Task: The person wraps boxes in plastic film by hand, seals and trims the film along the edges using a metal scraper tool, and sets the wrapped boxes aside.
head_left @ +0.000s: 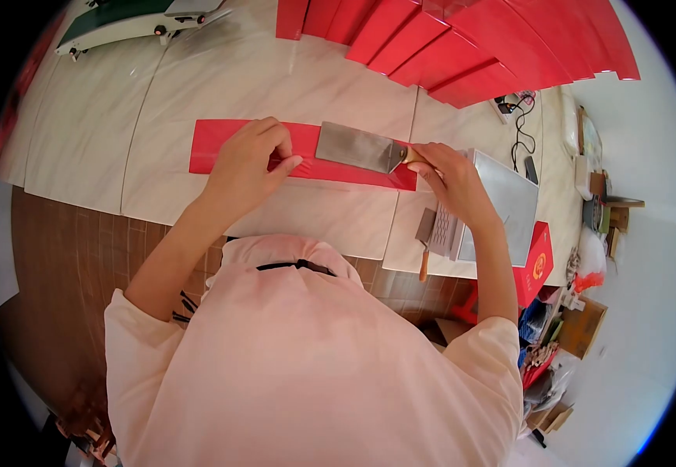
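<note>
A long red strip (pixel 225 148) lies across the pale marbled table. My right hand (pixel 451 175) grips the wooden handle of a wide metal scraper (pixel 357 146), its blade over the right half of the strip and pointing left. Over the strip's left half is my left hand (pixel 256 156), fingers curled in and thumb pointing right. Small creases show in the red surface beside that thumb. Whether anything is pinched between those fingers is hidden.
Overlapping red pieces (pixel 462 47) fan out at the back right. By my right forearm stands a grey-topped box (pixel 498 202), with a second scraper (pixel 425 233) beside it. A green-topped machine (pixel 112 23) sits back left. A black cable (pixel 521 128) lies at right.
</note>
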Tool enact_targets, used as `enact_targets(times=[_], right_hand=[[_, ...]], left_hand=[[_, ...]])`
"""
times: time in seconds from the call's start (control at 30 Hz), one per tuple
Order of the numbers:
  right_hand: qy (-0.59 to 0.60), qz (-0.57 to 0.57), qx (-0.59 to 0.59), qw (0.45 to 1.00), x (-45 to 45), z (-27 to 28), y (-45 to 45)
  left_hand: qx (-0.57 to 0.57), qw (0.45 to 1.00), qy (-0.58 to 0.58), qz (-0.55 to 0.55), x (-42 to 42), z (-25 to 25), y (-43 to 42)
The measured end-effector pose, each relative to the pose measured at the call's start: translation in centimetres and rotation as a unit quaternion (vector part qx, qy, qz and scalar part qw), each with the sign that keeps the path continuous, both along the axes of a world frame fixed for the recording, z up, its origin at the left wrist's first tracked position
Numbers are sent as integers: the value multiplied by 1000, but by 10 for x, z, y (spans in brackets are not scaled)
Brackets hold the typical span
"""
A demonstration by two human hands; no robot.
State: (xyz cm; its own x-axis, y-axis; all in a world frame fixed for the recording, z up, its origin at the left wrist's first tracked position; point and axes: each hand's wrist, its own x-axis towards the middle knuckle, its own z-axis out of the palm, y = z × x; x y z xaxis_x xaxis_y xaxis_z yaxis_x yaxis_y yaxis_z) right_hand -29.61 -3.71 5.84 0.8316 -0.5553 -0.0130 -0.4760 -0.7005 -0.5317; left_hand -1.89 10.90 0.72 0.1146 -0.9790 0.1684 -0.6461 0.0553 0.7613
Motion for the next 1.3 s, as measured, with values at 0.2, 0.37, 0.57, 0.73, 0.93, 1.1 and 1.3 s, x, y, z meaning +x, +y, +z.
enact_targets(times=[0.2,0.37,0.57,0.73,0.93,1.1,1.3], right_hand=[[-40,-39,-36,998,-2,-10,-6],[-42,-92,-93,991,-1,-19,3],[-89,-309,60,945,12,-5,107],[-59,-331,-36,941,35,-35,156],[89,-387,-130,909,33,-31,155],[110,-414,-129,895,26,-31,151],[121,-424,-121,889,24,-31,149]], left_hand=[[-3,1000,-12,-7,0,1,-1],[10,1000,7,-2,-1,3,-1],[30,999,-18,2,-1,5,-1],[22,1000,-18,-8,-5,6,-2],[4,999,-38,-8,-6,7,-3],[31,999,-31,0,-6,9,-3],[24,999,-35,-2,-5,9,-3]])
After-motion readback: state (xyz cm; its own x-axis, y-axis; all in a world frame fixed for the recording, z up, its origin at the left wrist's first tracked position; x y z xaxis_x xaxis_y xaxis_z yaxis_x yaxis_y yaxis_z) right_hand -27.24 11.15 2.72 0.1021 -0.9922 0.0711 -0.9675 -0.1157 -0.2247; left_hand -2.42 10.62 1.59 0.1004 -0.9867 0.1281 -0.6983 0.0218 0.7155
